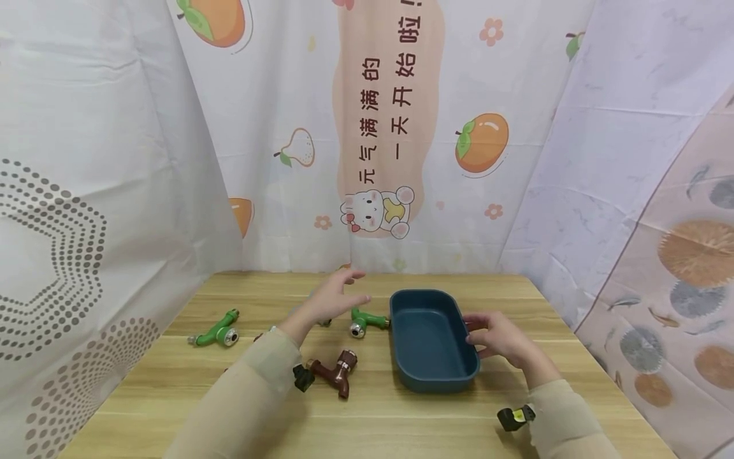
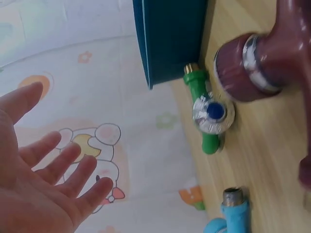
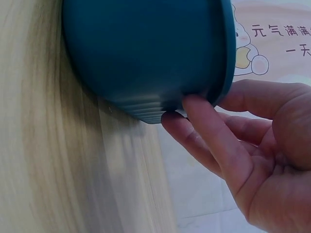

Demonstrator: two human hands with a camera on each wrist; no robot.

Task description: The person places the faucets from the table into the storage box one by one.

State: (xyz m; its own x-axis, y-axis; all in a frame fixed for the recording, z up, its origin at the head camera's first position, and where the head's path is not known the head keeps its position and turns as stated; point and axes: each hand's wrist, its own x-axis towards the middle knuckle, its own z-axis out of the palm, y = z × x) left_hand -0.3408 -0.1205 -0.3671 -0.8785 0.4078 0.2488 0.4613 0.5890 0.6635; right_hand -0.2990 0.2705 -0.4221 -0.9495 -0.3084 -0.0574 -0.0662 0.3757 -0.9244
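My left hand (image 1: 328, 299) hovers over the table with its fingers spread, holding nothing; the left wrist view shows its open palm (image 2: 39, 184). A dark blue plastic box (image 1: 431, 382) stands on the table to its right. At the box's right side, my right hand (image 1: 500, 338) holds the rim, and its bent fingers (image 3: 214, 136) touch the outer wall. A green faucet (image 1: 373, 320) lies close to the box's left side. Nearer to me lies a maroon faucet (image 1: 332, 375). Behind my left hand, a light blue faucet (image 2: 236, 216) is partly hidden in the head view.
Another green faucet (image 1: 216, 331) lies at the left of the wooden table (image 1: 367, 427). My left sleeve (image 1: 241, 389) covers part of something dark on the table. Printed curtains (image 1: 287, 210) hang behind the table and along both sides.
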